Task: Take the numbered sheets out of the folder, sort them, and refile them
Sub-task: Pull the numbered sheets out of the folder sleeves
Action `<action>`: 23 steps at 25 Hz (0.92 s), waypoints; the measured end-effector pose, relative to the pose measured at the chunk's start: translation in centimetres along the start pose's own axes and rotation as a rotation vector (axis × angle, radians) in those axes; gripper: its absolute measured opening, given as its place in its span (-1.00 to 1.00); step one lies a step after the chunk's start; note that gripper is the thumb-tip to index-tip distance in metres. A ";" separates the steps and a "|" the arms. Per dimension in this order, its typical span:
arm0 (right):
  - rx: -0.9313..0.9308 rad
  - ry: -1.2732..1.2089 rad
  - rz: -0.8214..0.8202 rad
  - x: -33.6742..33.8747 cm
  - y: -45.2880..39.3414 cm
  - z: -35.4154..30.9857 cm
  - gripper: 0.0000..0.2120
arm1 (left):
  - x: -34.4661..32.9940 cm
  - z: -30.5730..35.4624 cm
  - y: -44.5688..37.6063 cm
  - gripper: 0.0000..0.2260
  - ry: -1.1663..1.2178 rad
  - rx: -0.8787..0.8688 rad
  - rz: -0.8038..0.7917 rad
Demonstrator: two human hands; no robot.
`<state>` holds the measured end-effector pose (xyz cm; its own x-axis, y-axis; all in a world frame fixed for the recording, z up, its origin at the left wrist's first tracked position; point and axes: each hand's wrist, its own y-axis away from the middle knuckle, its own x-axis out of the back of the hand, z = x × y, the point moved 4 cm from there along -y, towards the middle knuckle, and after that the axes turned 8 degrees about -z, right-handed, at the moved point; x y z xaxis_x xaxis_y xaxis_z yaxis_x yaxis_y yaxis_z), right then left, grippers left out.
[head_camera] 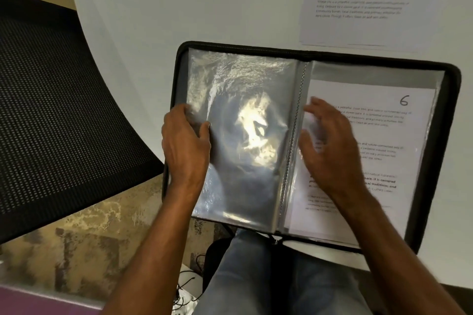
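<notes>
Nearest, sitting with knees in blue jeans (245, 276) under the near edge of the white table (230, 2), thin cables lying on the patterned floor (97, 225) just left of them. Leaning far out to the left, a black mesh chair (51, 110) beside the table's curved edge.

Lying open at the near edge of the table, partly overhanging the lap: a black zip folder (453, 100) filled with clear plastic sleeves. Gripping its left edge, the left hand (185, 146), thumb curled over onto the left-hand sleeve (243, 123), fingers wrapped round the cover's rim. Glaring strongly, that left sleeve, so whether holding a sheet cannot be told.

Hovering or resting over the right-hand page, just right of the spiral spine (294, 140): the right hand (330, 151), fingers spread wide and loosely extended, holding nothing; blurred, so contact with the plastic cannot be told. Sitting inside the sleeve beneath it, a printed sheet marked 6 (404, 100) in its far right corner, several paragraphs of text running down the page.

Farther off, lying on the table beyond the folder's far right corner and apart from it, a loose printed sheet (363, 7) with two blocks of text.
</notes>
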<state>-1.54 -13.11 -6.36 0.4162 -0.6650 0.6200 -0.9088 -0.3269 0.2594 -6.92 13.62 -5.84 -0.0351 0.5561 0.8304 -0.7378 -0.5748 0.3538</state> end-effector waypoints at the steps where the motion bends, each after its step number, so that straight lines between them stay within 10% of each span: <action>1: -0.001 0.030 0.041 1.0 0.2 0.9 -0.54 | -0.2 0.3 0.2 -0.49 -0.067 -0.009 0.032; 12: -0.273 0.361 0.191 9.6 0.4 11.0 -0.22 | -8.7 10.6 5.4 -0.46 -0.259 -0.589 -0.340; 23: -0.204 0.480 0.266 9.1 0.5 11.3 -0.61 | -10.8 19.5 1.1 -0.53 -0.182 -0.676 -0.305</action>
<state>2.09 -26.91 -8.92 0.1558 -0.3128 0.9370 -0.9874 -0.0226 0.1566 5.76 -4.73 -6.03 0.3048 0.4899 0.8168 -0.9512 0.1130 0.2872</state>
